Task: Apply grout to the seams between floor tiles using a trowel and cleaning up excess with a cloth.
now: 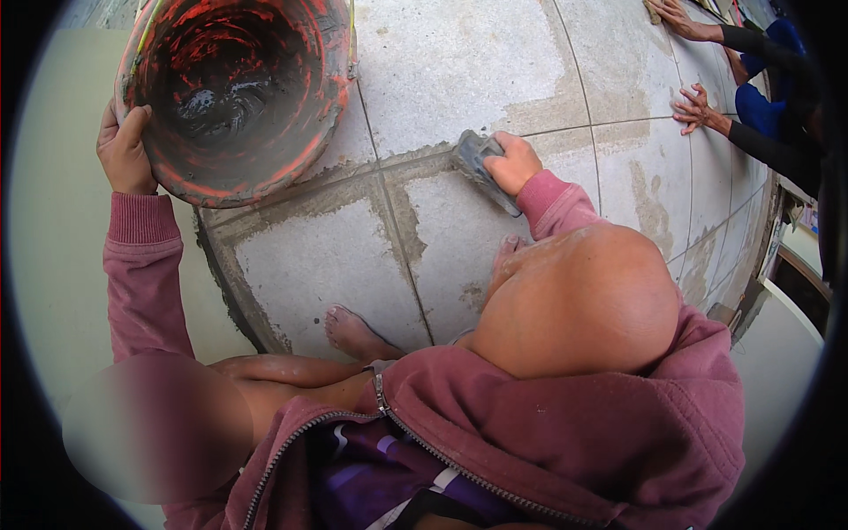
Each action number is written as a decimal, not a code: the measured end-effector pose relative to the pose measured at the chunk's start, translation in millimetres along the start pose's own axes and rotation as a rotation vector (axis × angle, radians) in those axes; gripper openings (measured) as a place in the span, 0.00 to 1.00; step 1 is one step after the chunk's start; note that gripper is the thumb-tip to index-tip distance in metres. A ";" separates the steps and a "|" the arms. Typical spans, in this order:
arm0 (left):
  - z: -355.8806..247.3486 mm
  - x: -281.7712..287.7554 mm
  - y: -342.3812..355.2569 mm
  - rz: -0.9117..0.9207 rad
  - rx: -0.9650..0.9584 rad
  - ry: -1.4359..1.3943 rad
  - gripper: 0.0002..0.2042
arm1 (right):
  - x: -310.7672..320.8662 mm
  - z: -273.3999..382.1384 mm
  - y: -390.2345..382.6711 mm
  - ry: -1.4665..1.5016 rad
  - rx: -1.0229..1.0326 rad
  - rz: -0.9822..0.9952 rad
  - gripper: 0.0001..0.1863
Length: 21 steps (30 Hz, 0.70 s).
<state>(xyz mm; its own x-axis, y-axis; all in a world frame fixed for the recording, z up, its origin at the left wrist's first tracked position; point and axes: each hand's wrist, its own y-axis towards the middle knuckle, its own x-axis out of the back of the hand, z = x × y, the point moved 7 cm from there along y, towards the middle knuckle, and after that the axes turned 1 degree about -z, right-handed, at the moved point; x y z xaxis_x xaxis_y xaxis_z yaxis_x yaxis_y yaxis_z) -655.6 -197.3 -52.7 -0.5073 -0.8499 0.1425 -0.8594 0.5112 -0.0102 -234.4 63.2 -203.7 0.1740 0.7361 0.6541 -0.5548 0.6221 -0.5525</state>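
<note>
A red-orange bucket [305,110], its inside smeared with wet grey grout [212,110], tilts toward me at the upper left. My left hand [128,152] is closed round its left rim, the thumb lying over the edge. To the right of the bucket, my right hand [514,165] grips a dark grey, grout-coated float [473,157]. The float's face is hidden from me. It rests on the pale floor tiles [459,66], just beside a joint. Grey grout smears run along the joints [402,225] near it.
A co-worker crouches at the upper right, with one hand [696,111] spread on the tiles and the other hand [685,19] on a small brownish block [652,12]. My bare left foot [353,334] stands on a tile. A pale green surface [62,221] borders the left side.
</note>
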 end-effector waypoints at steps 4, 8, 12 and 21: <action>7.3 3.6 5.8 -0.026 0.029 0.009 0.14 | -62.1 28.5 -12.0 -0.143 0.085 0.565 0.18; 2.3 -5.5 3.8 -0.033 -0.004 -0.022 0.12 | -4.7 -7.7 -25.8 0.020 0.131 0.407 0.17; 11.1 24.3 5.6 -0.019 0.031 -0.037 0.11 | 37.5 -4.6 -3.8 -0.324 0.439 0.001 0.18; 16.8 18.7 15.4 -0.001 0.056 -0.091 0.10 | 44.4 -24.0 8.6 -0.409 0.367 0.080 0.18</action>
<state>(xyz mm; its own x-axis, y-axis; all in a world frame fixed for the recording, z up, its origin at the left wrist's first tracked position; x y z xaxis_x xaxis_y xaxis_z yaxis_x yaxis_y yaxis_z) -679.4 -207.4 -66.8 -0.5077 -0.8599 0.0522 -0.8610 0.5043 -0.0662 -211.9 107.6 -191.8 -0.1697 0.5683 0.8052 -0.8132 0.3809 -0.4402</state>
